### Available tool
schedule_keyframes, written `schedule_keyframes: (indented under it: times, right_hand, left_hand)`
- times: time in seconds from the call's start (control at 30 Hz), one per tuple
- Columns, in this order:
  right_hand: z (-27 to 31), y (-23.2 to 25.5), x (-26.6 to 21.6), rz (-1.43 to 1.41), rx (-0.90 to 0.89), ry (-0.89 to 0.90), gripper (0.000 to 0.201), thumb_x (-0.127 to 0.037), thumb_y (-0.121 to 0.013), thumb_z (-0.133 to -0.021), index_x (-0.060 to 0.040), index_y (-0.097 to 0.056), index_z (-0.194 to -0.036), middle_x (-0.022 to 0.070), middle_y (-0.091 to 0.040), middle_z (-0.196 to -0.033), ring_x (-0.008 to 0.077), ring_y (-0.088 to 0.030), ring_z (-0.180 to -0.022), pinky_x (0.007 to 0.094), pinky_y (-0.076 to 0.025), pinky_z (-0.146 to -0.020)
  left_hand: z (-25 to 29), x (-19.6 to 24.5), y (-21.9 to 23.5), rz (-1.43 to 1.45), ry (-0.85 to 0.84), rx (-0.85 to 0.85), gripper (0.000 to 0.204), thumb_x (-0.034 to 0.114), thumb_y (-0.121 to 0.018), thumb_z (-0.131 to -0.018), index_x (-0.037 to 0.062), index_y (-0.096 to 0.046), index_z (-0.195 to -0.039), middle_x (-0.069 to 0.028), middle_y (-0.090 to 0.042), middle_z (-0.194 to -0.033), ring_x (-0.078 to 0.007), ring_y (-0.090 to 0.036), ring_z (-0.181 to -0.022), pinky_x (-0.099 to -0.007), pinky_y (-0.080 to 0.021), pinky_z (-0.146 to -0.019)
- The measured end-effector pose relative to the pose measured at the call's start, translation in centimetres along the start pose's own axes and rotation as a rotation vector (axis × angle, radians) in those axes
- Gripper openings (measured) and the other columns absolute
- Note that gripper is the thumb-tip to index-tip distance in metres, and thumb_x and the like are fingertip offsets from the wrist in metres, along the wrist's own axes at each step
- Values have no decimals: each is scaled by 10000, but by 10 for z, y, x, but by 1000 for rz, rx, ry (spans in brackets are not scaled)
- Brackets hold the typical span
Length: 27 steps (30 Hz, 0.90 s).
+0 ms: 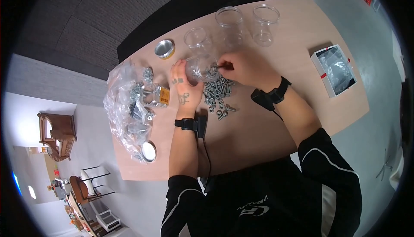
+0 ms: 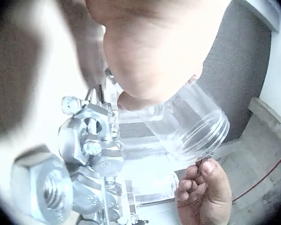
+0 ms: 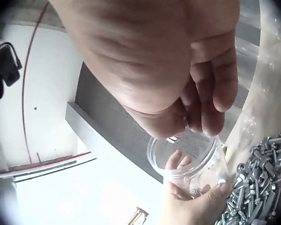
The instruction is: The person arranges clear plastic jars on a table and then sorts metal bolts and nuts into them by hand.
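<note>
My left hand (image 1: 186,91) grips a clear plastic jar (image 1: 197,67), tilted with its mouth toward my right hand; a few small metal pieces show inside. At the jar's mouth my right hand (image 1: 246,69) pinches a small dark metal piece (image 2: 205,158), its exact shape hard to tell. In the right wrist view the jar's rim (image 3: 155,159) lies just below the right fingertips. A pile of bolts and nuts (image 1: 217,91) lies on the table beside the jar, close to the left hand.
Three clear jars (image 1: 264,34) stand along the far side. A metal lid (image 1: 164,49) lies at far left, a white-faced lid (image 1: 148,151) at near left. Plastic bags (image 1: 118,107) and a labelled jar (image 1: 155,96) are at left, an open white box (image 1: 334,71) at right.
</note>
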State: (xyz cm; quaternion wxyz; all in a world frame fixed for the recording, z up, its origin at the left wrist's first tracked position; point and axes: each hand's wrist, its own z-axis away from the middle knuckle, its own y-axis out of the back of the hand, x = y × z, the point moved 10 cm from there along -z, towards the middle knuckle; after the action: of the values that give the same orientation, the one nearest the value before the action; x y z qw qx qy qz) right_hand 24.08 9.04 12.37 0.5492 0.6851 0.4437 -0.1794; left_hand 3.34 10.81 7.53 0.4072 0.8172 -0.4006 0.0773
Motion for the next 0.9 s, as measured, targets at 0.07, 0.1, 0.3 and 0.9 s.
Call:
schedule_keyframes:
  times: [0.07, 0.1, 0.3, 0.9]
  right_hand:
    - [1, -10, -6, 98, -67, 50, 208, -182, -767, -908, -27, -755, -1046, 142, -760, -908, 282, -732, -809, 364, -556, -734]
    - [1, -13, -1, 99, -66, 49, 208, -182, -767, -908, -27, -755, -1046, 142, -760, -908, 282, -732, -809, 364, -556, -734]
    - [-1, -2, 11, -8, -41, 11, 188, -167, -760, -884, -30, -754, -1012, 157, -749, -902, 309, -725, -813, 377, -553, -730]
    - [24, -27, 55, 344, -519, -199, 194, -148, -833, -723, -55, -740, -865, 108, -739, -828, 313, -720, -800, 418, -554, -703]
  left_hand:
    - [0, 3, -1, -3, -4, -13, 855, -17, -806, -694, 36, -494, -1488, -210, -499, -1528, -472, -398, -1458, -540, -298, -1256]
    - [0, 3, -2, -9, -5, -21, 851, -18, -801, -696, 41, -497, -1489, -207, -493, -1535, -476, -387, -1464, -546, -293, -1261]
    - [1, 2, -2, 2, -5, -25, 873, -18, -808, -690, 44, -487, -1499, -207, -480, -1546, -474, -359, -1484, -547, -284, -1270]
    - [1, -8, 0, 59, 72, 30, 878, 34, -860, -716, 24, -466, -1501, -229, -494, -1523, -461, -400, -1461, -527, -299, -1258]
